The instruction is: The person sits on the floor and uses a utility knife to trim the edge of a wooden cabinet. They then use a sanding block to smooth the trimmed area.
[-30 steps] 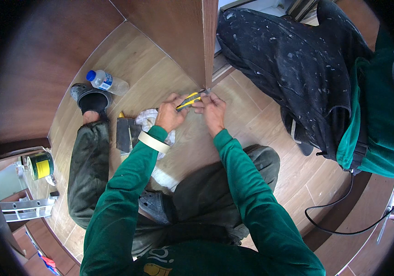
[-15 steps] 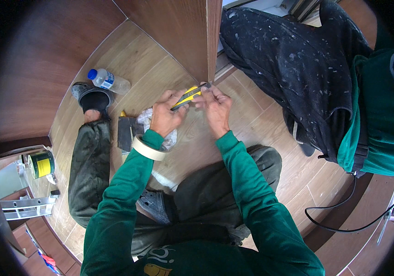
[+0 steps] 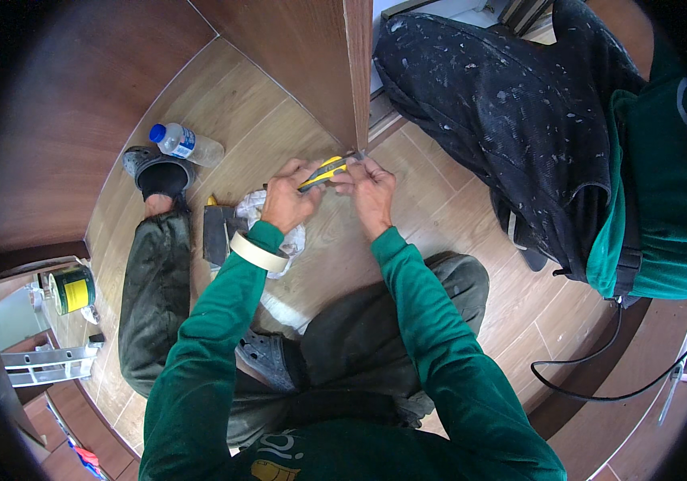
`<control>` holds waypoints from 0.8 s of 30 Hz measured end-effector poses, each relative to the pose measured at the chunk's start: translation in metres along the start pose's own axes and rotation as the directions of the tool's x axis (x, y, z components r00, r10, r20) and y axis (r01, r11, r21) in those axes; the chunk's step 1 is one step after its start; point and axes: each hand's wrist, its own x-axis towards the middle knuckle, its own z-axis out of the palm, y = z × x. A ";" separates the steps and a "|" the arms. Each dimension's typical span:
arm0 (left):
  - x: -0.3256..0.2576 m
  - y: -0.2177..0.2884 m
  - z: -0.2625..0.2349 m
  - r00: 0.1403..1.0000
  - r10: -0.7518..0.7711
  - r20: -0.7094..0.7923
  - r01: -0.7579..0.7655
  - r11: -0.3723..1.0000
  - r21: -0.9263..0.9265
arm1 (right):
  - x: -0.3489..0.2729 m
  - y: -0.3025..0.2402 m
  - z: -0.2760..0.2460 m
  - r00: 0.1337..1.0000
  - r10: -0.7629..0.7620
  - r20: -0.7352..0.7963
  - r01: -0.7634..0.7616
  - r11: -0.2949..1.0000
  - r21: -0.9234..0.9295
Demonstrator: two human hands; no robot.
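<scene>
My left hand point(image 3: 286, 202) is closed around a yellow and dark grey utility knife point(image 3: 329, 170), its front end pointing away and to the right, toward the foot of the wooden panel's edge point(image 3: 357, 88). Beside that front end, my right hand point(image 3: 373, 196) has its fingers drawn together close to the floor. Whatever they pinch is too small to make out. A roll of cream masking tape point(image 3: 258, 253) is worn like a bangle around my left wrist, over the green sleeve. The knife's tip and the panel's lower corner meet at my right fingertips.
Left of my hands lie a crumpled white cloth point(image 3: 295, 240) and a dark flat piece point(image 3: 217, 228). A blue-capped bottle point(image 3: 187, 145) lies by my foot. Another person in paint-spotted dark trousers point(image 3: 504, 104) is close on the right. A black cable point(image 3: 568, 391) loops at lower right; a green can point(image 3: 71, 289) stands left.
The view has shifted slightly, with the panel edge a little further left. Both hands stay at the panel's foot, the knife still in my left hand; my right hand has shifted slightly.
</scene>
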 end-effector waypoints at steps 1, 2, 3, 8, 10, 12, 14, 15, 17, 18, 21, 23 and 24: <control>0.000 0.003 -0.002 1.000 -0.003 -0.009 0.003 1.000 -0.009 | -0.001 -0.002 0.002 1.000 -0.017 0.005 0.017 1.000 0.001; -0.001 0.006 -0.005 1.000 -0.007 -0.019 0.007 1.000 -0.018 | -0.002 -0.004 0.004 0.999 -0.033 0.011 0.033 0.999 0.003; -0.002 0.010 -0.008 1.000 -0.010 -0.029 0.009 1.000 -0.025 | -0.004 -0.010 0.007 0.999 -0.051 0.018 0.051 0.999 0.009; 0.002 0.036 -0.027 0.996 0.031 -0.083 -0.033 0.999 -0.020 | -0.014 -0.036 0.016 0.994 -0.096 0.054 0.091 0.993 0.076; 0.003 0.046 -0.033 0.995 0.039 -0.095 -0.040 0.999 -0.008 | -0.019 -0.049 0.021 0.992 -0.111 0.057 0.106 0.992 0.074; 0.003 0.052 -0.038 0.992 0.052 -0.119 -0.052 0.999 -0.001 | -0.022 -0.051 0.022 0.991 -0.128 0.047 0.124 0.988 0.090; 0.002 0.042 -0.032 0.991 0.097 -0.087 -0.096 0.995 0.017 | -0.023 -0.040 0.018 0.988 -0.149 0.026 0.145 0.982 0.125; 0.001 0.035 -0.028 0.990 0.120 -0.074 -0.118 0.993 0.027 | -0.019 -0.032 0.015 0.992 -0.121 0.022 0.118 0.987 0.108; -0.001 0.021 -0.021 0.996 0.082 -0.039 -0.082 0.997 0.015 | -0.015 -0.015 0.008 0.998 -0.059 0.014 0.058 0.995 0.075; -0.001 0.017 -0.016 0.998 0.066 -0.018 -0.066 0.998 0.000 | -0.014 -0.014 0.006 0.999 -0.038 0.005 0.038 0.997 0.069; 0.001 0.011 -0.008 1.000 0.017 -0.015 -0.018 0.999 -0.040 | -0.010 -0.012 0.005 1.000 0.010 -0.015 -0.009 0.998 0.056; 0.003 0.011 -0.009 1.000 -0.003 -0.007 0.003 0.999 -0.046 | -0.007 -0.015 0.007 1.000 0.024 -0.019 -0.022 0.998 0.054; 0.004 0.011 -0.011 1.000 -0.004 -0.003 0.004 0.999 -0.035 | -0.008 -0.016 0.008 1.000 0.023 -0.012 -0.022 0.998 0.055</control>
